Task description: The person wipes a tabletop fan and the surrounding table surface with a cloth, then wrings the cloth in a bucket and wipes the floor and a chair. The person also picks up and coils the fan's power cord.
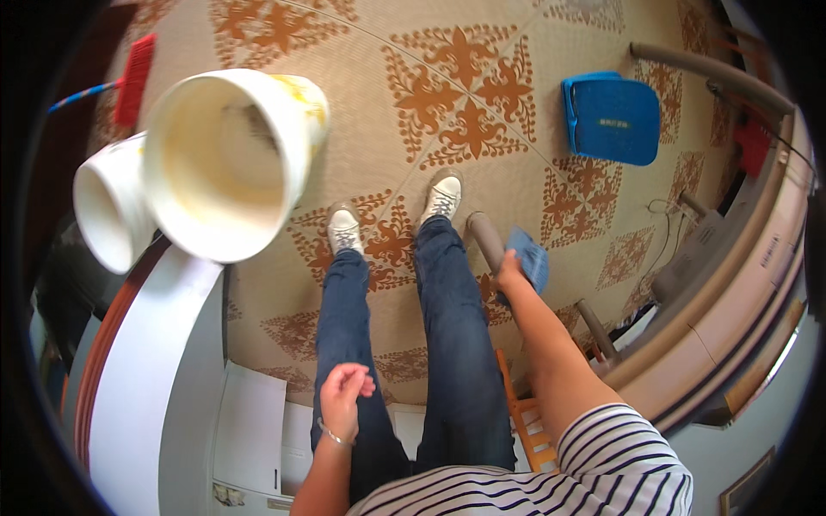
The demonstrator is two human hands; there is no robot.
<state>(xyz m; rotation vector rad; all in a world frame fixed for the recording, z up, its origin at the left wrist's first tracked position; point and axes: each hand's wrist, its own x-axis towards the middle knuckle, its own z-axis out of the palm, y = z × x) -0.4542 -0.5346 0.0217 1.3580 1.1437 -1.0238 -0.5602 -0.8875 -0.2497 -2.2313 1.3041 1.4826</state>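
My right hand (511,274) grips a folded blue cloth (532,258) low beside my right leg. Just behind that hand is a grey-brown tubular leg (485,235) with its end on the floor; whether the hand touches it I cannot tell. In front of my left thigh, my left hand (347,390) is loosely curled and holds nothing. A bracelet (332,433) circles its wrist. Forward left, a large white bucket (213,174) shows its inside, with yellowish stains and a dark patch. A smaller white bucket (106,206) is beside it.
A blue dustpan (613,119) lies on the patterned tile floor (361,84). The red broom head (135,80) is far left. A brown-edged white panel (151,361) borders my left. Along the right runs a long pinkish-beige furniture edge (742,322), with cables (671,235) below. An orange wooden chair (532,432) is behind me.
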